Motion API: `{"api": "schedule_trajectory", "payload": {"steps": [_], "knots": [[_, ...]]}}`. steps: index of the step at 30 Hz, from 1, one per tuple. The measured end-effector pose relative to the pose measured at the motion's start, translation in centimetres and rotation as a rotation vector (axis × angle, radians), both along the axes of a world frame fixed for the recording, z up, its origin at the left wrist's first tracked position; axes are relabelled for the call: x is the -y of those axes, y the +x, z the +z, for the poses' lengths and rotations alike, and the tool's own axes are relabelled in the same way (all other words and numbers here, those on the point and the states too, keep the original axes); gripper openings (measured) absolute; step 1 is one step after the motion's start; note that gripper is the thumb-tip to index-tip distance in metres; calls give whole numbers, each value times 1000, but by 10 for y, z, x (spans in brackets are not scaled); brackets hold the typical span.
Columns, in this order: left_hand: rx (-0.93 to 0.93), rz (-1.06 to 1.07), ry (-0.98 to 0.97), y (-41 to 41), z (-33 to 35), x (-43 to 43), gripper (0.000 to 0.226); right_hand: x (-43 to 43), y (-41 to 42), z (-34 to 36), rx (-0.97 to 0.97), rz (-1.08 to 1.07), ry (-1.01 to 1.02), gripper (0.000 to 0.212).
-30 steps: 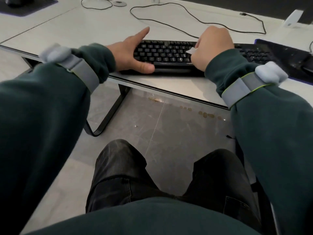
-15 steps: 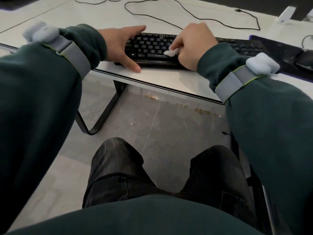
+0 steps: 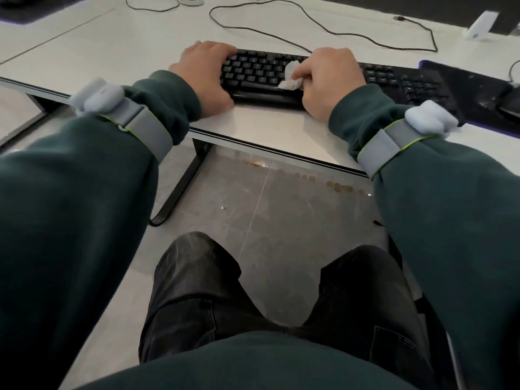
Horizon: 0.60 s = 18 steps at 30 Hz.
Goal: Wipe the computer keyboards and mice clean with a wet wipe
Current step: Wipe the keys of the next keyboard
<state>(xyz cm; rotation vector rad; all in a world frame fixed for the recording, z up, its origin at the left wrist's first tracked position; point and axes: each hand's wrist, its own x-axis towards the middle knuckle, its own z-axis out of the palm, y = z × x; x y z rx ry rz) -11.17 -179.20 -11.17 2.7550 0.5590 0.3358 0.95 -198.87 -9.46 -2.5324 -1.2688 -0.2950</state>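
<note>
A black keyboard [image 3: 259, 71] lies near the front edge of the white desk [image 3: 118, 49]. My right hand [image 3: 329, 80] pinches a crumpled white wet wipe [image 3: 291, 77] and presses it on the keys at the middle of the board. My left hand [image 3: 206, 76] grips the keyboard's left end, fingers curled over the top keys and thumb at the front edge. A black mouse [image 3: 510, 104] shows partly at the right edge, on a dark mouse pad [image 3: 467, 88].
A black cable [image 3: 323, 26] loops across the desk behind the keyboard. A monitor foot [image 3: 481, 25] stands at the far right, and another dark pad [image 3: 36, 7] lies at the far left. My knees are below the desk edge, beside a black desk leg [image 3: 180, 187].
My right hand has slid the wipe left along the keys, then slightly up and right. My left hand's fingers went from stretched out to curled over the keyboard's left end.
</note>
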Motion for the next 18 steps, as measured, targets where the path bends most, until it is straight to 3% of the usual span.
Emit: {"api": "schedule_trajectory", "payload": {"steps": [5, 7, 10, 18], "knots": [[67, -70, 44, 25, -7, 51, 74, -20, -6, -3, 25, 73, -8, 32], [114, -96, 73, 33, -10, 65, 67, -18, 0, -3, 26, 18, -27, 30], [190, -138, 49, 36, -14, 72, 74, -1, 13, -4, -12, -104, 59, 33], [173, -201, 83, 37, -16, 71, 68, 0, 12, -3, -86, -81, 86, 34]]}}
